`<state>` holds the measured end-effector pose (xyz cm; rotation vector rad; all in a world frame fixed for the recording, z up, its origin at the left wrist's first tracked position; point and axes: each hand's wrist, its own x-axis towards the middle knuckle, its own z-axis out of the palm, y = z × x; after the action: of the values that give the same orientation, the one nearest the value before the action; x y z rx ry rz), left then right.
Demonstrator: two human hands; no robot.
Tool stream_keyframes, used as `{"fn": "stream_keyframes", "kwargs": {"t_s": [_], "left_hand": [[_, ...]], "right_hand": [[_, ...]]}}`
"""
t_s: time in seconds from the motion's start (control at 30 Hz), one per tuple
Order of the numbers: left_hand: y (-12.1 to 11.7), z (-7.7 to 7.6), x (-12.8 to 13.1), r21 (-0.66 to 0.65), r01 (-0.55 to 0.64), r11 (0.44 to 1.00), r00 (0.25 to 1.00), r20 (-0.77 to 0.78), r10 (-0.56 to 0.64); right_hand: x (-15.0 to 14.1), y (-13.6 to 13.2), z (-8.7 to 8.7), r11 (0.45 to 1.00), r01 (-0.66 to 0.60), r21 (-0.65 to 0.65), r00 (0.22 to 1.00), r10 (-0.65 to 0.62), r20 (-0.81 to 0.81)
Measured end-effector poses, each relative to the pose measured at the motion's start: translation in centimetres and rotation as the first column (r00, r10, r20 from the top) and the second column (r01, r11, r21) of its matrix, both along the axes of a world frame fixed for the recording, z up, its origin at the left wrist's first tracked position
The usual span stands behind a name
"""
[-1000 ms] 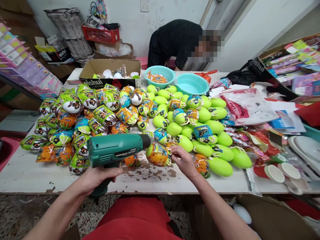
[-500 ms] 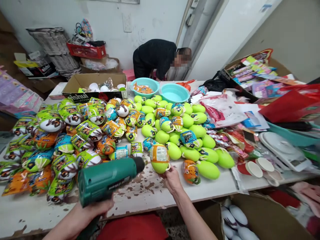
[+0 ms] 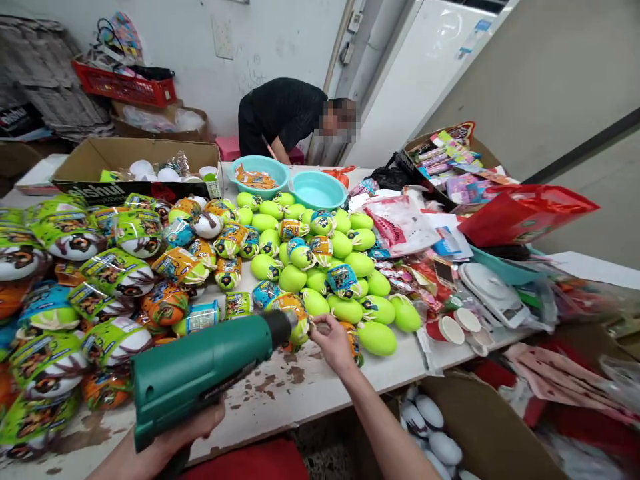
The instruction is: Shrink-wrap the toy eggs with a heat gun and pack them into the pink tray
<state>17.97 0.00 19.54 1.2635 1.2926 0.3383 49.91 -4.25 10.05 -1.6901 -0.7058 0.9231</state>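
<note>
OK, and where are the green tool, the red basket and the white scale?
Green tool (image 3: 200,373): head view, on the side of its body.
Red basket (image 3: 125,89): head view, on its front wall.
White scale (image 3: 486,283): head view, on its round top.

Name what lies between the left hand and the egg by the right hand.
The green heat gun, gripped in the left hand, its nozzle toward the egg, as the head view shows.

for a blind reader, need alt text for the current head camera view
The left hand holds a green heat gun, its nozzle up against an orange-wrapped egg in the right hand. Wrapped eggs crowd the table's left side, with mostly bare lime-green eggs beyond the right hand; a person in black bends behind the table.
</note>
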Motion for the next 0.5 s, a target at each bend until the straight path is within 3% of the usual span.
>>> {"fn": "stream_keyframes", "kwargs": {"t_s": [0.07,0.13,0.23,0.27,0.37,0.5], "left_hand": [[1.0,-0.1,0.3,0.038,-0.025,0.999,0.999,0.033,0.024],[1.9,-0.4,-0.1,0.077,-0.078,0.994,0.997,-0.001,0.078],[1.7,-1.2,-0.9,0.106,-0.143,0.984,0.977,-0.144,0.158],[1.2,-1.6,-0.8,0.1,-0.149,0.984,0.971,-0.175,0.165],[-0.3,-2.9,0.8,0.065,-0.11,0.992,0.97,-0.212,0.122],[-0.7,-3.4,5.2,0.017,0.048,0.999,0.984,-0.172,-0.044]], "right_hand": [[2.8,0.8,1.2,0.998,0.049,0.037,0.992,-0.053,0.113],[6.5,2.2,2.4,0.976,0.202,0.086,0.942,-0.217,0.256],[12.3,5.6,2.9,0.911,0.386,0.148,0.77,-0.406,0.492],[14.0,6.9,2.7,0.905,0.39,0.171,0.725,-0.416,0.548],[17.5,10.4,1.4,0.943,0.284,0.174,0.704,-0.328,0.631],[18.5,11.6,0.2,0.964,0.169,0.204,0.654,-0.264,0.709]]}}
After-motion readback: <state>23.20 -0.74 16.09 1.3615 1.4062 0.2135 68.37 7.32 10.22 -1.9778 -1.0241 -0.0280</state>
